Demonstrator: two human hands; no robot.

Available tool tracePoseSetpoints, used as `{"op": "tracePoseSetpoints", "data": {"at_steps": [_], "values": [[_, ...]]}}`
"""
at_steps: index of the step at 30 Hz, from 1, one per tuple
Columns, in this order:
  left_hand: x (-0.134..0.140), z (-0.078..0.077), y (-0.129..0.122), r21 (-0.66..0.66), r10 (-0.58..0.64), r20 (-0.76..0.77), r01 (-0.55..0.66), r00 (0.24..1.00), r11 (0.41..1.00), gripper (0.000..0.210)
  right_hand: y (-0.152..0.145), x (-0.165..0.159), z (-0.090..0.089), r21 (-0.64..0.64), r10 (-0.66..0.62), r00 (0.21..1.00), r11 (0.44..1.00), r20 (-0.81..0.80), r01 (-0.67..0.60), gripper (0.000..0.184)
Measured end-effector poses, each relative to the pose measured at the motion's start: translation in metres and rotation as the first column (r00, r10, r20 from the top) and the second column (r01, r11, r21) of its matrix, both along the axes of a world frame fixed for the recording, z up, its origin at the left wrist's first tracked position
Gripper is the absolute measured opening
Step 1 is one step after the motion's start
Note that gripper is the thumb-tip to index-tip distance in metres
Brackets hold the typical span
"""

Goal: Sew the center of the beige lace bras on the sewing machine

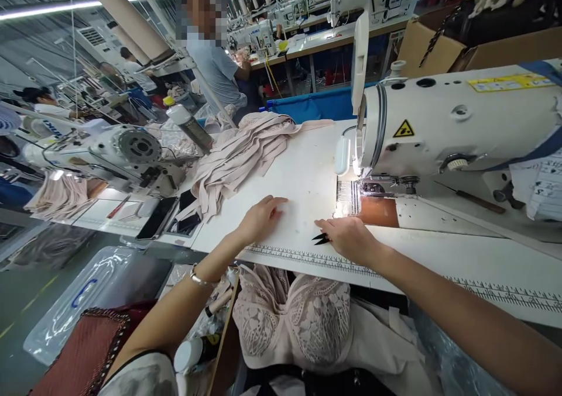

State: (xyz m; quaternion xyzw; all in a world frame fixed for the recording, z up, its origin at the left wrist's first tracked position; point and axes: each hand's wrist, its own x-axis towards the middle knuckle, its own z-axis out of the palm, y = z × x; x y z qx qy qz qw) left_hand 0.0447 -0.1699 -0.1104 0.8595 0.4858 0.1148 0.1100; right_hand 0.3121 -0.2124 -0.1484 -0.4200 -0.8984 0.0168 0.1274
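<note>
My left hand (262, 217) rests on the white sewing table (302, 174), fingers stretched forward and apart from any fabric. In my right hand (353, 239) are black-bladed thread snips (321, 239), points facing left, just in front of the sewing machine (439, 121). The handle of the snips is hidden by my fingers. Below the table edge, a beige lace bra (302, 320) lies across my lap with its cups facing up. Beyond my left hand sits a heap of beige fabric pieces (246, 156).
A printed ruler strip (302, 258) runs along the front table edge. At left are a second sewing machine (118, 150), a phone (157, 217) and a spray bottle (188, 124). A screwdriver-like tool (478, 200) lies under the machine arm. Another person (215, 71) works behind.
</note>
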Motion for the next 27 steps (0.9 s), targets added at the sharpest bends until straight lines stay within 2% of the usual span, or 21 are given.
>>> {"op": "tracePoseSetpoints", "data": {"at_steps": [5, 9, 13, 18, 21, 24, 27], "values": [[-0.006, 0.015, 0.026, 0.007, -0.014, -0.083, 0.015, 0.996, 1.0, 0.03, 0.0, 0.0, 0.005, -0.068, -0.005, 1.0, 0.998, 0.025, 0.007, 0.035], [-0.006, 0.018, 0.018, 0.018, -0.003, -0.151, 0.006, 0.989, 1.0, 0.034, 0.001, -0.002, 0.008, -0.142, -0.004, 0.996, 0.99, 0.09, 0.017, 0.04], [0.0, 0.007, -0.007, -0.047, -0.101, -0.163, 0.094, 0.981, 0.994, 0.026, 0.001, -0.002, 0.012, -0.182, -0.003, 0.994, 0.983, 0.111, 0.024, 0.04], [0.016, -0.019, -0.043, 0.066, -0.325, 0.048, 0.322, 0.944, 0.944, 0.05, -0.001, 0.0, 0.015, -0.197, -0.045, 0.996, 0.979, 0.077, 0.059, 0.035], [0.018, -0.031, -0.072, 0.091, -0.362, 0.155, 0.351, 0.919, 0.932, 0.052, 0.0, 0.002, 0.016, -0.201, -0.074, 0.995, 0.976, 0.07, 0.086, 0.035], [0.001, -0.033, -0.106, 0.134, -0.376, 0.199, 0.355, 0.905, 0.925, 0.044, 0.0, 0.002, 0.015, -0.202, -0.093, 0.993, 0.974, 0.071, 0.105, 0.036], [-0.037, -0.025, -0.132, 0.231, -0.301, 0.081, 0.276, 0.95, 0.933, 0.016, 0.001, 0.002, 0.015, -0.207, -0.098, 0.992, 0.972, 0.073, 0.111, 0.039]]}}
